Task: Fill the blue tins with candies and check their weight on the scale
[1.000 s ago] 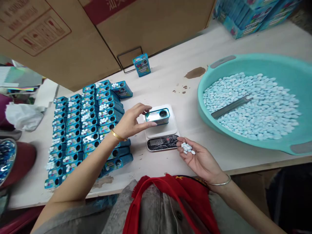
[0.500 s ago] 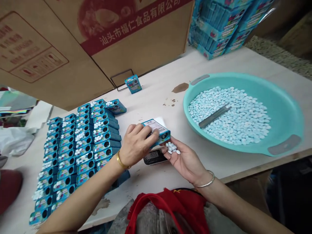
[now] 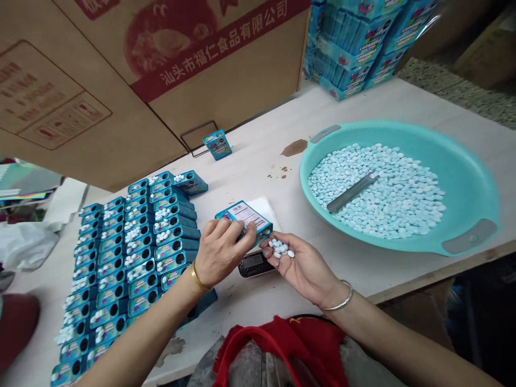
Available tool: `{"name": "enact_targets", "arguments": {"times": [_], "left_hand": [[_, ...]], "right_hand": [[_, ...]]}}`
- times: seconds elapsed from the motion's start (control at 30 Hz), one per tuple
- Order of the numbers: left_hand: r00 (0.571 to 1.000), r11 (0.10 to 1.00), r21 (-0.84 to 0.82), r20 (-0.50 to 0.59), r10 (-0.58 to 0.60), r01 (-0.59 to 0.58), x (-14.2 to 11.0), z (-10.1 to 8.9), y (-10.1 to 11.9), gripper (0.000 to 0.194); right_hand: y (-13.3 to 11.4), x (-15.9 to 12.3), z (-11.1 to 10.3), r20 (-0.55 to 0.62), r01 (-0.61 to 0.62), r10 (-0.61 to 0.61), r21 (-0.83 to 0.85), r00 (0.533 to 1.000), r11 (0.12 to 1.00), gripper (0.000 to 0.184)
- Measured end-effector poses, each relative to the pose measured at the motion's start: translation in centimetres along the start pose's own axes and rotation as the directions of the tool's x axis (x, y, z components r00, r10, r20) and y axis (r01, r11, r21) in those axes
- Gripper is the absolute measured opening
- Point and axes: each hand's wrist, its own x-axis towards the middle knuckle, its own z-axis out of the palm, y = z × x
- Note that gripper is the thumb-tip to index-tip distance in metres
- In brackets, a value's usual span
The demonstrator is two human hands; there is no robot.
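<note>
My left hand (image 3: 226, 244) is closed around a blue candy tin (image 3: 246, 216), which lies tilted with its printed back up and one end toward the right. Under that end my right hand (image 3: 304, 266) is cupped, palm up. It cradles a small heap of pale blue candies (image 3: 280, 247), and its fingertips touch or nearly touch the tin. Below both hands sits a small scale (image 3: 264, 207) with a white plate and a dark display, partly covered by the tin and fingers. The tin's opening cannot be made out.
A turquoise basin (image 3: 467, 183) of candies holds a metal scoop (image 3: 352, 192) at the right. Rows of upright tins (image 3: 139, 244) fill the left. One tin (image 3: 217, 144) stands by the large carton (image 3: 226, 80); wrapped packs (image 3: 346, 48) are stacked behind.
The tin in my left hand has tipped flatter and shifted slightly left, showing more of its printed back. My right hand stays cupped under its end with the candies.
</note>
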Motion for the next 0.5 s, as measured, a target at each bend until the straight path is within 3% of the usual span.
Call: {"name": "enact_targets", "arguments": {"times": [0.23, 0.37, 0.5], "left_hand": [[1.000, 1.000, -0.001, -0.004, 0.023, -0.023, -0.2, 0.7, -0.1, 0.024], [0.999, 0.999, -0.023, 0.032, 0.023, -0.022, -0.2, 0.9, 0.0, 0.023], [0.988, 0.976, -0.188, 0.126, -0.090, 0.113, 0.1, 2.4, -1.3, 0.029]], "right_hand": [[-0.2, 0.7, 0.0, -0.007, 0.062, -0.062, -0.089, 0.998, 0.994, 0.017], [-0.3, 1.2, -0.5, -0.010, 0.067, -0.070, -0.152, 0.998, 0.986, 0.012], [-0.4, 1.5, -1.0, -0.032, 0.028, -0.033, -0.152, 0.999, 0.988, 0.011]]}}
